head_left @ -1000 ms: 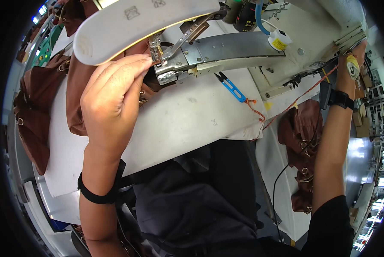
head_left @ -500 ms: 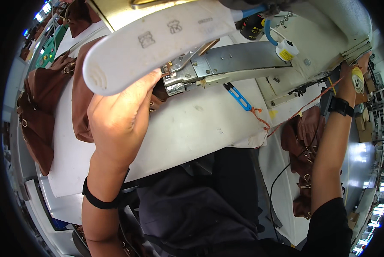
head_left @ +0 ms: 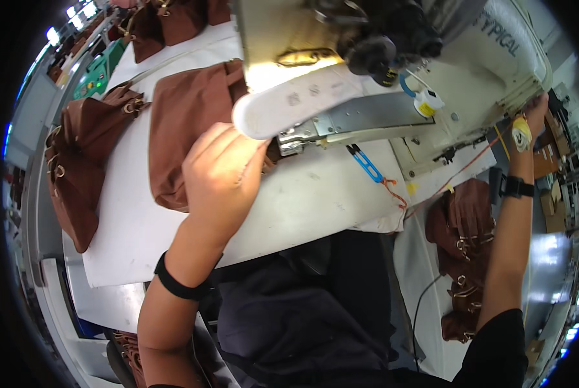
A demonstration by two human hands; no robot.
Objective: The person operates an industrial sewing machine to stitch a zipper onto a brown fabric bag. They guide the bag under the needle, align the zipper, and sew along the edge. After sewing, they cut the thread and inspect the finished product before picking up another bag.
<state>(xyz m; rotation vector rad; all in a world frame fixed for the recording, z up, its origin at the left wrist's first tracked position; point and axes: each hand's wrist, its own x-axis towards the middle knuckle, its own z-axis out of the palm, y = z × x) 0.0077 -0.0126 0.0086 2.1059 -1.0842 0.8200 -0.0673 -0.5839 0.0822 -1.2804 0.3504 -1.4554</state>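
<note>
The left hand (head_left: 221,169) is bunched narrow by the tip of the sewing machine (head_left: 380,121); I can't tell what it holds. Behind it, the brown bag (head_left: 189,126) lies on the white table (head_left: 296,210). The right hand (head_left: 536,110), at the machine's far end, has an unclear grip.

lit by bright lights (head_left: 52,35) at upper left

furnished with a white worktable (head_left: 328,207); stacked at right with brown boxes (head_left: 552,197)
</note>
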